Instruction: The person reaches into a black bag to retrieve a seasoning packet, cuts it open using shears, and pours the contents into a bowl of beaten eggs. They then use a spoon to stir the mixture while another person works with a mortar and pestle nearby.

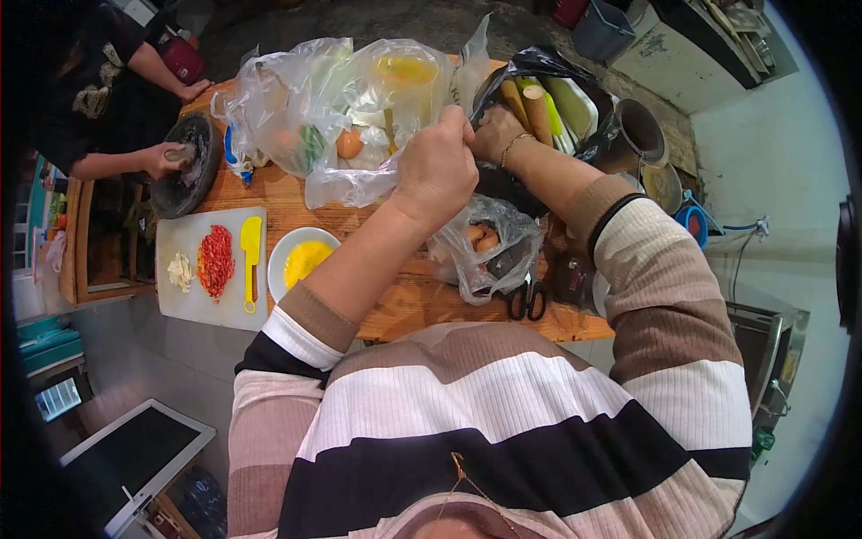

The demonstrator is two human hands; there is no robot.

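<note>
My left hand (440,162) is closed in a fist above the table, at the edge of the clear plastic bags (359,99); a strip of plastic stands up just beyond it. What its fingers hold is hidden. My right hand (499,135), with a bracelet at the wrist, reaches to the black plastic bag (548,61) beside wooden handles (537,112); its fingertips are hidden. Under the clear plastic lie an egg (349,144) and green vegetables. Nearer me, an open clear bag (489,242) holds brown eggs or similar round items.
A cutting board (180,310) carries chopped red and pale pieces and a yellow spatula (251,256). Beside it stands a bowl of beaten egg (307,260). Black scissors (527,301) lie near the front edge. Another person's hand (168,159) works at a stone mortar (208,171).
</note>
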